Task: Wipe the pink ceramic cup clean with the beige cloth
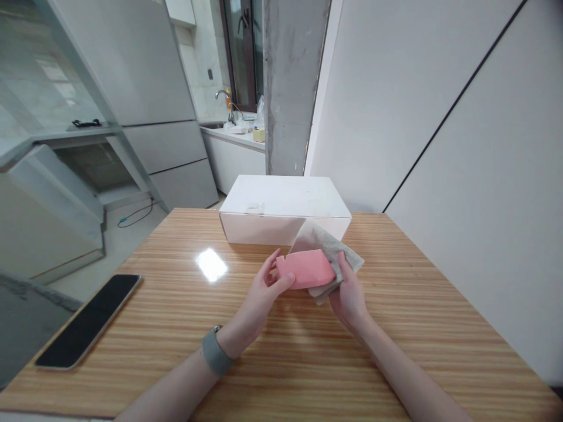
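Observation:
Above the middle of the wooden table (185, 328), both my hands hold a flat pink rectangular case (305, 268). My left hand (263, 296) grips its left end between thumb and fingers; a grey watch band sits on that wrist. My right hand (349, 293) closes round the case's right end together with a beige-grey cloth (328, 246), which drapes behind and under the case. Just beyond them lies a closed white cardboard box (284, 205).
A dark smartphone (90, 319) lies face up near the table's left edge. A white panelled wall runs along the right side. Behind the box stands a grey concrete pillar (292, 82); a kitchen counter with a sink tap (226, 99) shows farther back.

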The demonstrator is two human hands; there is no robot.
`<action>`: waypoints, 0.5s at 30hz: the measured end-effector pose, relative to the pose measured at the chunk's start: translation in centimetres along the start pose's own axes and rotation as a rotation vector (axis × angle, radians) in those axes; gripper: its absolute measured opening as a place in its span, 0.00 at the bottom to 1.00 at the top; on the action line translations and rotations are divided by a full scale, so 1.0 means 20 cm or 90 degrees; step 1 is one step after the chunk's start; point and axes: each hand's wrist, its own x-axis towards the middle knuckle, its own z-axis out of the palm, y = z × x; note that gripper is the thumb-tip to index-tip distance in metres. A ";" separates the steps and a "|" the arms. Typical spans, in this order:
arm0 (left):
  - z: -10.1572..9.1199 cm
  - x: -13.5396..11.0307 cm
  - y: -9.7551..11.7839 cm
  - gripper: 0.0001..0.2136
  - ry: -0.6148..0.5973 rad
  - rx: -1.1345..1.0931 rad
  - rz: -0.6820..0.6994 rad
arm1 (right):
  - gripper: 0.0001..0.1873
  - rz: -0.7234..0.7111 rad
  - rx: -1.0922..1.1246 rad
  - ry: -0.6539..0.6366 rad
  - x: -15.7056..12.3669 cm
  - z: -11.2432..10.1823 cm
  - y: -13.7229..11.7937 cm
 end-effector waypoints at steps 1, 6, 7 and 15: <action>0.00 0.00 0.00 0.38 -0.008 -0.011 0.016 | 0.21 0.018 0.023 0.001 -0.02 0.02 -0.01; 0.00 0.00 -0.01 0.38 -0.071 -0.093 0.047 | 0.25 0.069 0.024 -0.036 -0.08 0.06 -0.01; 0.00 -0.01 -0.01 0.39 -0.073 -0.092 0.045 | 0.25 0.058 0.010 -0.039 -0.08 0.05 0.00; -0.03 0.02 0.00 0.33 -0.025 0.031 0.097 | 0.23 -0.073 -0.140 -0.076 -0.07 -0.02 0.07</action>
